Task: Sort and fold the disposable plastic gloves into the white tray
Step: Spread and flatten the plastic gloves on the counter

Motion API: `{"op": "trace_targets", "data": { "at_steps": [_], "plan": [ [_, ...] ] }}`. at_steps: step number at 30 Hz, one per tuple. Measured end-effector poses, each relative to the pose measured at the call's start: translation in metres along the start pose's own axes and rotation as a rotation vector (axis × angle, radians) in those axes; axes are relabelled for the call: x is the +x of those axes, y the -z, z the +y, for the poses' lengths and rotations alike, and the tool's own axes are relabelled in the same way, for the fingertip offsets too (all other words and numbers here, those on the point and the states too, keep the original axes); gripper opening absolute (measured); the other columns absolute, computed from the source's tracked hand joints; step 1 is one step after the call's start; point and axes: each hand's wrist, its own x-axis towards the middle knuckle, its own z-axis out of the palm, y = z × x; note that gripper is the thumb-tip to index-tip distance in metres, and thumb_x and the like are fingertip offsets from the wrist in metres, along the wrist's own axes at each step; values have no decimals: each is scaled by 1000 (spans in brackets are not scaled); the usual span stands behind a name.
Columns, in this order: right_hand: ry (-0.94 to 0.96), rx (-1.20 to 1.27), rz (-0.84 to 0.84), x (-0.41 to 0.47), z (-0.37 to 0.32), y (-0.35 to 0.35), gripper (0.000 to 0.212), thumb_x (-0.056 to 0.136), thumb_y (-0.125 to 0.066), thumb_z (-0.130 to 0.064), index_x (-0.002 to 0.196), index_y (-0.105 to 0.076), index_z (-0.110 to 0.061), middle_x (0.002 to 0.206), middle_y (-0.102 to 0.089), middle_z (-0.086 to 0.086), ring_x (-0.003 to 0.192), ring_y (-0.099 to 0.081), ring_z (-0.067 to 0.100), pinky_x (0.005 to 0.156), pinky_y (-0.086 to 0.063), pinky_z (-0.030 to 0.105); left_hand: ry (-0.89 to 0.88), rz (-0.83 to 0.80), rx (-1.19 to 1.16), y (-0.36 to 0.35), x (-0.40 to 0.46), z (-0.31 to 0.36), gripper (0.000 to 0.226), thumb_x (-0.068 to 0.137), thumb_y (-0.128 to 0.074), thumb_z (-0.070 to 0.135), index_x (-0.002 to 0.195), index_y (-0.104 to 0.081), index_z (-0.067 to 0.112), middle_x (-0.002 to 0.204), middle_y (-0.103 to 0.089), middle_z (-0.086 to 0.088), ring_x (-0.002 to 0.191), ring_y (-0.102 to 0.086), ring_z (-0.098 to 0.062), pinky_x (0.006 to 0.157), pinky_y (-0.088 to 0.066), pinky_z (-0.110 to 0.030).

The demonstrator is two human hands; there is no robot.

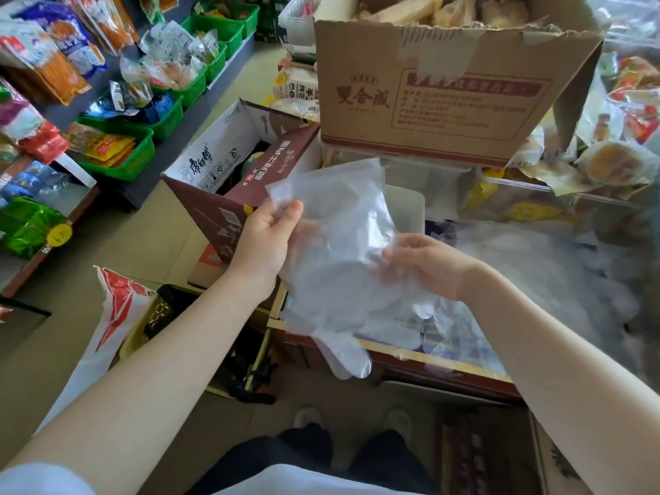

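Both hands hold one clear plastic glove (343, 251) up in the air: the left hand (266, 241) pinches its upper edge, the right hand (425, 264) grips its side. Its fingers dangle toward a heap of gloves (535, 266) on the tabletop (446, 366), before the white tray (407, 205).

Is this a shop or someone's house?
Most likely a small snack shop. Green baskets full of packaged snacks line the shelves, cardboard cartons of stock are stacked about, and wrapped pastries are piled at the right.

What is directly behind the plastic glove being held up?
Behind the glove, a white tray shows past its right edge. The tray's contents cannot be seen; the glove covers them.
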Motion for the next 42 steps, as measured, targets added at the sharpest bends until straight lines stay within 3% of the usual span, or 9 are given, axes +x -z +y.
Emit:
{"op": "trace_targets", "data": {
  "at_steps": [7,11,18,26,28,31,36,39,42],
  "plan": [
    [-104,-369,282,19,16,7,8,87,-65,-20,86,-70,-13,74,-60,5,67,-53,18,59,-44,25,333,-267,-209,37,11,-26,22,96,-48,25,105,-64,12,105,-67,-12,95,-65,-26,83,-52,-36],
    [-177,-597,211,26,15,10,18,87,-64,-16,70,-67,-22,81,-66,-1,70,-53,10,68,-43,24,435,-469,16,49,21,-30,34,92,-54,29,119,-60,8,112,-67,-11,102,-65,-28,81,-55,-36],
    [-472,-542,198,47,34,31,13,84,-67,-15,79,-63,-3,67,-63,7,53,-54,10,57,-42,18,298,-438,808,25,27,-76,17,90,-59,20,86,-68,6,80,-70,-5,77,-63,-15,69,-45,-23],
    [-219,-88,836,62,81,46,30,85,-58,-1,58,-62,-12,52,-55,2,41,-48,12,45,-42,22,338,-308,914,17,38,-125,27,96,-47,28,70,-47,18,77,-57,-3,71,-55,-19,55,-37,-28],
    [-140,-252,930,68,84,44,18,88,-54,-5,72,-62,-8,59,-58,2,44,-51,14,45,-41,20,322,-289,912,15,39,-128,25,97,-45,29,75,-49,16,78,-60,-4,73,-57,-21,56,-39,-29],
    [-113,-724,995,73,87,38,25,93,-51,-22,113,-55,-8,104,-59,11,91,-56,27,74,-43,28,302,-269,948,14,40,-128,23,98,-42,26,83,-52,11,76,-57,-3,68,-54,-17,51,-35,-25],
    [162,-1282,754,64,111,-7,46,87,-49,-30,126,-51,-3,135,-48,20,121,-46,42,101,-38,49,255,-230,995,11,38,-130,22,99,-38,25,81,-45,14,77,-52,-5,68,-53,-22,61,-44,-34],
    [-40,-1427,386,67,131,-28,63,97,-35,-44,148,-19,-10,158,-8,10,145,-7,30,117,-5,43,210,-223,1054,7,34,-131,20,100,-36,24,95,-47,7,85,-55,-9,71,-52,-24,62,-42,-33],
    [-149,-1446,323,70,152,-24,70,94,-14,-58,149,10,-21,157,16,0,144,17,23,112,16,36,215,-226,1144,6,31,-131,23,99,-39,26,108,-46,6,89,-58,-10,71,-52,-24,60,-42,-32]
  ]
}}
